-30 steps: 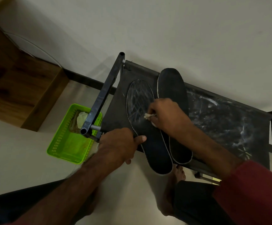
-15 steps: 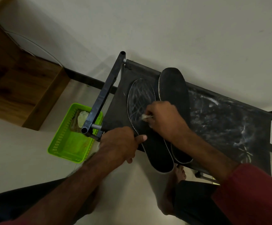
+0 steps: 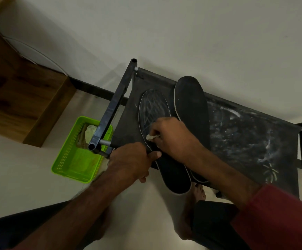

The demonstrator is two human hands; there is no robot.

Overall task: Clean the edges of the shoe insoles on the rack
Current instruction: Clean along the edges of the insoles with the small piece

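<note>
While left fingers (image 3: 154,154) grip the scuffed black insole (image 3: 153,107), right fingers (image 3: 162,127) pinch a crumpled pale wad (image 3: 150,137).

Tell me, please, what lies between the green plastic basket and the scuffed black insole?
In the head view, the rack's dark metal side bar separates the green basket from the scuffed insole.

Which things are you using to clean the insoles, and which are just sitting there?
For the job: left insole, right insole, rack, white wad pinched in the right hand, left hand holding the left insole.
Just lying about: green basket on the floor, wooden cabinet.
</note>
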